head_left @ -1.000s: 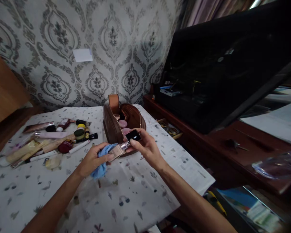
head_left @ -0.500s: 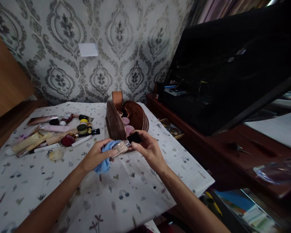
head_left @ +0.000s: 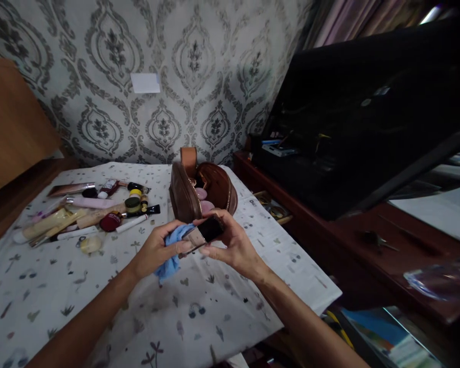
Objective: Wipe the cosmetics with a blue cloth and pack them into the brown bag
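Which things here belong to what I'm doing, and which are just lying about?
Likely part of the job:
bottle, in your left hand
blue cloth, also there
black cap, at your right hand
open brown bag, just beyond
makeup spread at left, probably

Apparently just lying about:
keys
white papers
large black panel

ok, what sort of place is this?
Likely a room in someone's home, though which room I can't tell: patterned wallpaper, a purplish curtain and a table with a printed tablecloth bearing makeup point that way.
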A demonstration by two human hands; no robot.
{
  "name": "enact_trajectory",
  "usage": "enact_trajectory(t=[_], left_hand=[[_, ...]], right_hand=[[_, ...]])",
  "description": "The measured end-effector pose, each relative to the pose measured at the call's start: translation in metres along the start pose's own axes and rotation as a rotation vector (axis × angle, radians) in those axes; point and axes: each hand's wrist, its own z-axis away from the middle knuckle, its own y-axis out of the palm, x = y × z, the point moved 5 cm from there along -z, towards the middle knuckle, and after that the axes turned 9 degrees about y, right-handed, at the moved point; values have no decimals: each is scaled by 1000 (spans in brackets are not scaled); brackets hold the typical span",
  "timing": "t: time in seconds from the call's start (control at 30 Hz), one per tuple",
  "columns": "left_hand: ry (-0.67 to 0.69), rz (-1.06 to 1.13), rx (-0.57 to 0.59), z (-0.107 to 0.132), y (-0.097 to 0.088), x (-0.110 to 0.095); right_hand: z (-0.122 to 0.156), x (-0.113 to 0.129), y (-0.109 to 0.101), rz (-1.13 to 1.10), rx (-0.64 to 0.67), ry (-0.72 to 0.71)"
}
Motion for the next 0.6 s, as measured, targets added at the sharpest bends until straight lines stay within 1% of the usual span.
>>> enact_trajectory(t=[0.13,0.2,0.27,0.3,0.37,0.43,0.47,0.5,0.6], left_hand=[[38,-67,-35,-1,5,-6],[66,-164,-37,-4,6,-13],[133,-319,-63,-12,2,-24],[195,-410,-88,-17,-1,-31],[376,-600,-146,-31,-8,-50],[551,-790,-163,-48,-13,-64],[601,-880,-142,-58,-15,-68],[621,-963,-108,-67,-16,-69],[594,-1128,42,-90,-16,-64]], right_hand=[[-4,10,-5,49,20,16],[-10,14,-11,31,20,14],[-17,19,-18,14,10,-14],[-22,23,-23,16,-4,-36],[-30,30,-33,44,-42,-71],[-40,37,-44,90,-92,-84],[-44,40,-50,122,-117,-90],[-48,43,-55,157,-147,-102],[-61,53,-69,320,-231,-176]])
